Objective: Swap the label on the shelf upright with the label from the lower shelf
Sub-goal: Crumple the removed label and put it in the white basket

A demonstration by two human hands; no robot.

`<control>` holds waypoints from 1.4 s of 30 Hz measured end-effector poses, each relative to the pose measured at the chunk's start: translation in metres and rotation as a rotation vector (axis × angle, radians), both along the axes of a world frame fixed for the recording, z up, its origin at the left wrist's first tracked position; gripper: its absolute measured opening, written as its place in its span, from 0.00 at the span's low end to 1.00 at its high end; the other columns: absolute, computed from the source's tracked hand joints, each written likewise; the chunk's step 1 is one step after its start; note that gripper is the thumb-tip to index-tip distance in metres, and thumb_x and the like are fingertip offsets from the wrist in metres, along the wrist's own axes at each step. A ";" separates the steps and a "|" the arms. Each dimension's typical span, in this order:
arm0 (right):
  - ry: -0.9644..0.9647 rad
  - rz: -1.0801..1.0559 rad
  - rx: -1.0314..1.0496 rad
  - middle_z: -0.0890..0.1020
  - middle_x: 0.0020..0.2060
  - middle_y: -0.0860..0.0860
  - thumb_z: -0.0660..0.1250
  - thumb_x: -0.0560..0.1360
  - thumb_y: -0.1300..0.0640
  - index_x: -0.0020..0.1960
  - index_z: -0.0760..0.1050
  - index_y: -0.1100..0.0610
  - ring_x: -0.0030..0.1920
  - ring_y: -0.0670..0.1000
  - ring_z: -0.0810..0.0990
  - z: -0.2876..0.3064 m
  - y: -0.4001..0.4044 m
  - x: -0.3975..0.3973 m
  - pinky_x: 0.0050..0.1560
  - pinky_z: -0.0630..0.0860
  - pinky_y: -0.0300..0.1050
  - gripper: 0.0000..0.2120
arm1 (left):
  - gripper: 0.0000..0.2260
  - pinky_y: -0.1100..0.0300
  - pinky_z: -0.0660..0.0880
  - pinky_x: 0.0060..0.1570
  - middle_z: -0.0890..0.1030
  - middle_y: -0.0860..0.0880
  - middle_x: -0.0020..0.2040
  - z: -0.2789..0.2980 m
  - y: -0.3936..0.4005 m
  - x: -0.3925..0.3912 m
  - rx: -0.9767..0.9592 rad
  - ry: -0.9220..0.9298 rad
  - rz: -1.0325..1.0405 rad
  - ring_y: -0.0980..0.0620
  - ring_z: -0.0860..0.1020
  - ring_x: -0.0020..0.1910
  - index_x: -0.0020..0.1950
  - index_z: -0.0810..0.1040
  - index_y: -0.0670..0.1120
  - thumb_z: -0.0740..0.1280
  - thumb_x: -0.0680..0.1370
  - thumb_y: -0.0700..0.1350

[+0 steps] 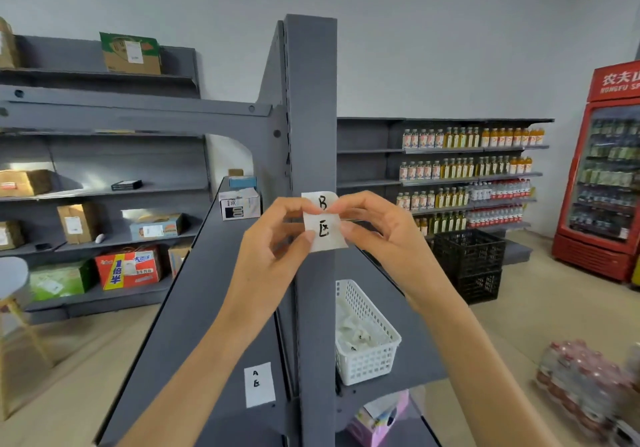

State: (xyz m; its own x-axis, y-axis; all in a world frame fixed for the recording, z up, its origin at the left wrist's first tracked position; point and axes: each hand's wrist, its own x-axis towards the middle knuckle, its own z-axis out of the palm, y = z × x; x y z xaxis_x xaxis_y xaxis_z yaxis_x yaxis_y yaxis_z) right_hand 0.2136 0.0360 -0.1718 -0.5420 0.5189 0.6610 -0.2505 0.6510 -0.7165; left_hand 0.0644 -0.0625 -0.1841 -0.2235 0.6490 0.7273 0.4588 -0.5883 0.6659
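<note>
Hands (pixel 325 235) pinch B label (pixel 323 221) against upright (pixel 313 107).

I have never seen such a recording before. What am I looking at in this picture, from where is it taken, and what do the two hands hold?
There is no machine here. A person wears a camera on the head, looking forward and down in a shop. Both bare hands, the left hand and the right hand, pinch a white paper label marked B against the grey shelf upright. Another label marked A lies on the lower shelf. A white basket stands right of the upright.
</note>
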 end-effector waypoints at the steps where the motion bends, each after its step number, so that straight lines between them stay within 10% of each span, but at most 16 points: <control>1: -0.016 0.005 0.001 0.85 0.57 0.50 0.68 0.78 0.68 0.57 0.80 0.56 0.58 0.47 0.83 -0.005 0.000 0.001 0.55 0.80 0.39 0.11 | 0.12 0.65 0.79 0.50 0.84 0.55 0.53 -0.003 0.000 0.001 -0.008 -0.017 -0.009 0.56 0.83 0.52 0.57 0.78 0.43 0.65 0.78 0.30; 8: -0.062 0.008 -0.098 0.81 0.59 0.48 0.74 0.71 0.73 0.58 0.81 0.51 0.48 0.45 0.86 -0.031 -0.005 0.002 0.49 0.84 0.42 0.22 | 0.16 0.67 0.78 0.49 0.86 0.52 0.52 -0.033 -0.004 0.005 -0.094 -0.155 -0.065 0.55 0.84 0.53 0.59 0.80 0.46 0.70 0.75 0.31; 25: -0.221 -0.147 -0.032 0.86 0.39 0.37 0.71 0.76 0.65 0.48 0.86 0.47 0.46 0.37 0.84 -0.045 -0.002 -0.013 0.51 0.80 0.33 0.13 | 0.08 0.63 0.75 0.42 0.81 0.55 0.43 -0.058 0.003 -0.013 -0.072 0.085 0.329 0.51 0.79 0.44 0.54 0.86 0.55 0.70 0.77 0.46; 31: -0.164 -0.054 -0.095 0.89 0.40 0.52 0.75 0.73 0.65 0.53 0.81 0.54 0.40 0.49 0.88 -0.046 -0.004 -0.003 0.46 0.83 0.38 0.11 | 0.08 0.68 0.75 0.44 0.78 0.54 0.45 -0.065 0.005 -0.011 -0.115 0.135 0.324 0.53 0.78 0.46 0.53 0.86 0.53 0.68 0.79 0.44; 36: -0.093 -0.007 -0.100 0.82 0.36 0.47 0.75 0.72 0.69 0.53 0.82 0.55 0.36 0.50 0.84 -0.049 -0.003 -0.005 0.45 0.83 0.39 0.14 | 0.09 0.48 0.82 0.47 0.84 0.54 0.44 -0.068 0.014 0.002 -0.108 0.054 0.257 0.49 0.84 0.44 0.53 0.86 0.49 0.69 0.78 0.39; 40: -0.049 -0.141 0.010 0.83 0.38 0.50 0.76 0.71 0.64 0.51 0.85 0.48 0.42 0.51 0.83 -0.056 0.000 -0.008 0.49 0.81 0.52 0.14 | 0.09 0.63 0.80 0.47 0.87 0.53 0.42 -0.062 0.022 0.014 -0.091 -0.153 0.159 0.56 0.85 0.43 0.54 0.85 0.48 0.68 0.79 0.38; 42: -0.019 -0.219 0.055 0.81 0.39 0.42 0.77 0.70 0.60 0.48 0.84 0.40 0.43 0.43 0.79 -0.060 0.008 -0.005 0.45 0.77 0.43 0.15 | 0.08 0.64 0.80 0.46 0.87 0.52 0.43 -0.061 0.027 0.026 -0.096 -0.257 0.082 0.55 0.85 0.45 0.53 0.85 0.48 0.67 0.80 0.39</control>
State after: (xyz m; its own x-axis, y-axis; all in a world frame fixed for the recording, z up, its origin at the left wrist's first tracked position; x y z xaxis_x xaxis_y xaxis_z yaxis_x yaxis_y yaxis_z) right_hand 0.2085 0.0439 -0.2316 -0.4336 0.5891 0.6818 -0.0857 0.7263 -0.6820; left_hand 0.0907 -0.0356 -0.2454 -0.4470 0.6841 0.5764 0.3114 -0.4850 0.8172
